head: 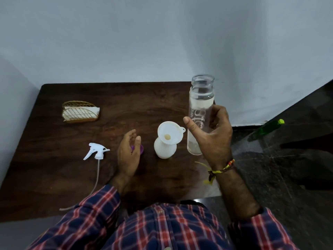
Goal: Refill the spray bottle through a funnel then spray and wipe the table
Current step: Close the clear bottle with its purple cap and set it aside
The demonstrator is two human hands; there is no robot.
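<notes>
Right hand (210,134) clamped on clear water bottle (200,112), upright, right of centre, white spray bottle (164,149) with funnel (169,132) at centre, left hand (128,152) spread apart over purple cap (141,149), trigger head (96,150) lower left on counter (72,177).

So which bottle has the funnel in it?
The short white bottle on the table, funnel in its neck. The tall clear bottle in the right hand has an open, bare mouth.

three bottles (200,112), one funnel (169,132), one cap (141,149)

Red, navy and white plaid shirt (162,226); braided yellow-and-red thread wristband (222,169) on right wrist.
</notes>
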